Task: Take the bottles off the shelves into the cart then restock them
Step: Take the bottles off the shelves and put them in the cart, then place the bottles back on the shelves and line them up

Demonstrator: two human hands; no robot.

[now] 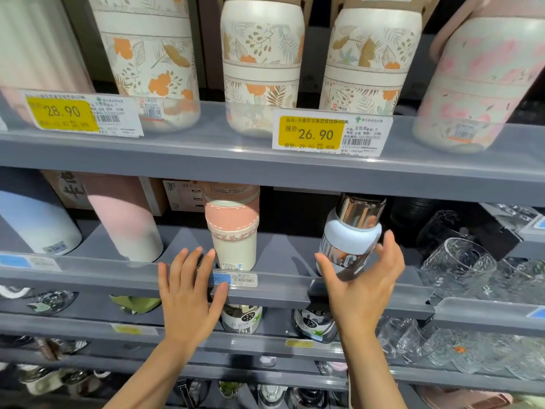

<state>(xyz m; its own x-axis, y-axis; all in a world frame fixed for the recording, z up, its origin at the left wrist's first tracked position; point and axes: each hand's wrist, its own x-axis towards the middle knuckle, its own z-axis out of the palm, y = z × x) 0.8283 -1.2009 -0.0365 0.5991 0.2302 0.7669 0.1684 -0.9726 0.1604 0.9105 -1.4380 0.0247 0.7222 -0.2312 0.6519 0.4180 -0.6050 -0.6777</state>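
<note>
Head view: right hand (pixel 361 286) holds the white bottle (pixel 349 240), fingers (pixel 390 249) curled around it; left hand (pixel 188 293), at 9 o'clock, has fingers spread wide.

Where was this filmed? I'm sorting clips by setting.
Most likely a shop's drinkware aisle: grey tiered shelves carry yellow price tags with barcodes, above rows of floral-printed cream bottles and clear glass cups.

left hand (pixel 188 293) bare, no ring | right hand (pixel 362 287) bare, no ring | forearms uncovered, entering from 6 o'clock
</note>
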